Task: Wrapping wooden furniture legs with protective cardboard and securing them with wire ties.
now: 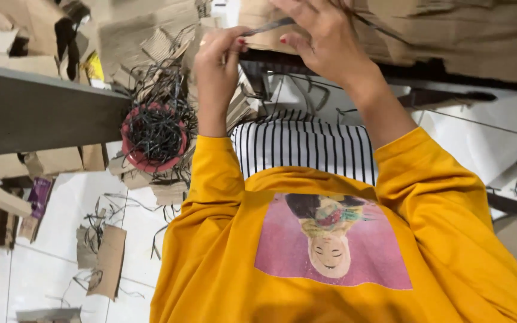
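- Between the fingers of both hands, in the head view, a thin dark strip (267, 26) runs at a slight slant, just in front of a cardboard sheet (450, 36).
- Left hand (218, 60): thumb and fingers are pinched shut on the strip's lower end. The grip is at the very tip, probably to keep the strip pulled straight.
- Right hand (324, 37): fingers are bent and closed over the strip's upper end, which vanishes beneath them. The palm rests against the cardboard's edge, seemingly to steady it.
- Below and outward of the left fingers sits a red bowl (128, 140) heaped with loose black strips (157, 128), near enough for that hand to reach.
- Beside the bowl, further out from the left fingers, a grey table (31, 110) edge carries stacked cardboard.
- Under both wrists, toward the body, a striped cloth (300, 146) lies across the lap, below the yellow sleeves (210, 179).
- Well away from the fingers, cardboard scraps (109, 260) and stray strips lie on the white floor (43, 269).
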